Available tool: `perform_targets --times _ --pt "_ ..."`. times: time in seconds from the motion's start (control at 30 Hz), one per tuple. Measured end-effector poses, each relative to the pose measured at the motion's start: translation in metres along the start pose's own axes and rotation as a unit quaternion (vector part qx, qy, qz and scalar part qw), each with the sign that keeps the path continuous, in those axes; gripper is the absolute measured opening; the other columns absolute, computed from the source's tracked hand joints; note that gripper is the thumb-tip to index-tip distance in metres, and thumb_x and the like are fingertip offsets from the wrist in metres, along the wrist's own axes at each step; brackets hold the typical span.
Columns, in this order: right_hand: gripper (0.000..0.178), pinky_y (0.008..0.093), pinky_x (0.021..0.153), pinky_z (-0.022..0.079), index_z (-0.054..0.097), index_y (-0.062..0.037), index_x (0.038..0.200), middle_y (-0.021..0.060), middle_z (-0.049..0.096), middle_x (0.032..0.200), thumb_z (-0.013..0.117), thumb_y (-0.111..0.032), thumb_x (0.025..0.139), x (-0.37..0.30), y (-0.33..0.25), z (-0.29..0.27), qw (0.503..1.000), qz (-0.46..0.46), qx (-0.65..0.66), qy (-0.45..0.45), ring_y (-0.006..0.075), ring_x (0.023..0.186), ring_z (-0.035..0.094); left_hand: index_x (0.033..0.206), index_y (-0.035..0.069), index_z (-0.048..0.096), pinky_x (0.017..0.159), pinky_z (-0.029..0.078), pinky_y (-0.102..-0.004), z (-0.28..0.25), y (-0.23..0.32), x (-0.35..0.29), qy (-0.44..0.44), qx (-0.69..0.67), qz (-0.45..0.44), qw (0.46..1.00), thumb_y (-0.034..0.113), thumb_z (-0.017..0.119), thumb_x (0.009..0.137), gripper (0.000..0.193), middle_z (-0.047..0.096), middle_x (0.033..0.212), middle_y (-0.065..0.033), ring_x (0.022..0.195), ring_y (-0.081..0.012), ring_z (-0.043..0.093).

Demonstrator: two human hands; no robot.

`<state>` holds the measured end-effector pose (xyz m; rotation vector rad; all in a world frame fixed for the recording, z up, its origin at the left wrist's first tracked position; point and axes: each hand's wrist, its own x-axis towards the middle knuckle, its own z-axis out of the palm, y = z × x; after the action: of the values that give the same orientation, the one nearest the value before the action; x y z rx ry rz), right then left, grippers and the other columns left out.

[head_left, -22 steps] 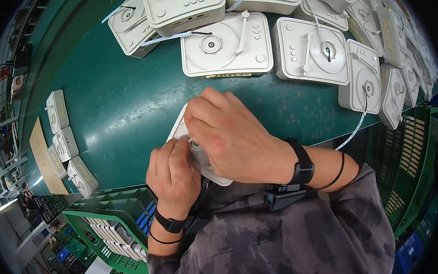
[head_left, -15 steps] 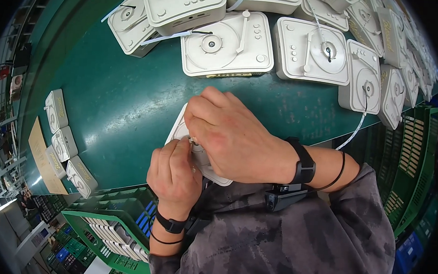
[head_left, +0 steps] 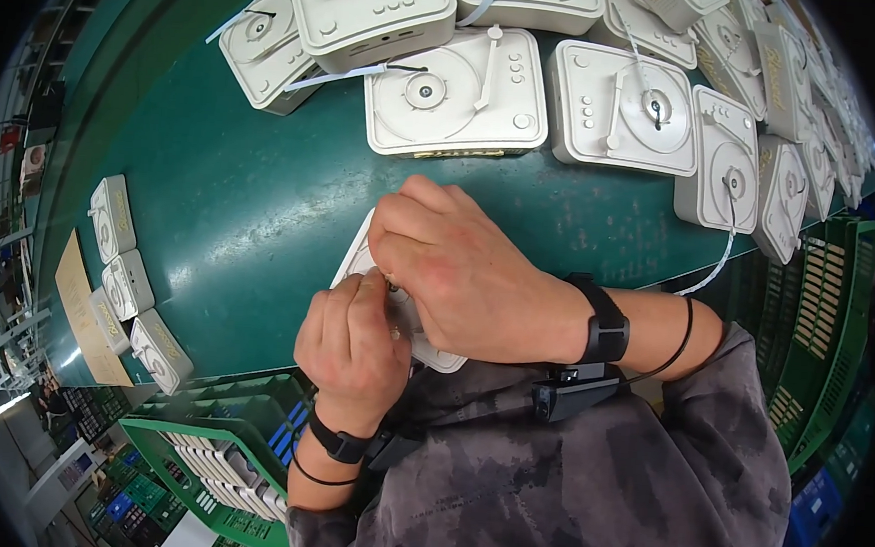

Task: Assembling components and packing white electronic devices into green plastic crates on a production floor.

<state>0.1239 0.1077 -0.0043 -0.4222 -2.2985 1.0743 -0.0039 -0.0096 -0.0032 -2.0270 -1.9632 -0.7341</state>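
Over the pale case (head_left: pixel 436 356), the fingers of the left hand (head_left: pixel 355 349) and right hand (head_left: pixel 457 275) are curled; what is grasped cannot be told. The case should be held steady.

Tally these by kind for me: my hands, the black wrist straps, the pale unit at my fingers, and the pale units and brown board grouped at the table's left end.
Hands, left hand and right hand: 2
Black wrist straps: 2
Pale unit at the fingers: 1
Pale units at left: 4
Brown board: 1
Total: 10
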Motion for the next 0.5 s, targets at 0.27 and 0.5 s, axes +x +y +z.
perform_targets --times 0.27,0.5 --pt "0.007 0.0389 0.081 0.045 0.059 0.0009 0.085 0.0099 0.056 0.098 0.062 0.0 0.08 -0.005 0.0 0.001 0.999 0.014 0.028 0.017 0.0305 0.092 0.051 0.105 -0.002 0.064 0.056 0.05 -0.0348 -0.002 0.004 -0.005 0.008 0.001 -0.026 1.0 -0.002 0.072 0.084 0.022 0.066 0.091 -0.0129 0.07 -0.0276 0.062" --pt "0.005 0.0389 0.082 0.046 0.058 0.0012 0.084 0.0108 0.056 0.1 0.061 0.001 0.081 -0.006 0.0 0.0 1.0 0.005 0.019 0.025 0.0309 0.093 0.051 0.107 0.001 0.065 0.058 0.05 -0.0352 -0.006 0.011 -0.003 -0.024 0.069 -0.035 0.997 0.001 0.073 0.084 0.024 0.066 0.094 -0.0114 0.072 -0.0268 0.061"
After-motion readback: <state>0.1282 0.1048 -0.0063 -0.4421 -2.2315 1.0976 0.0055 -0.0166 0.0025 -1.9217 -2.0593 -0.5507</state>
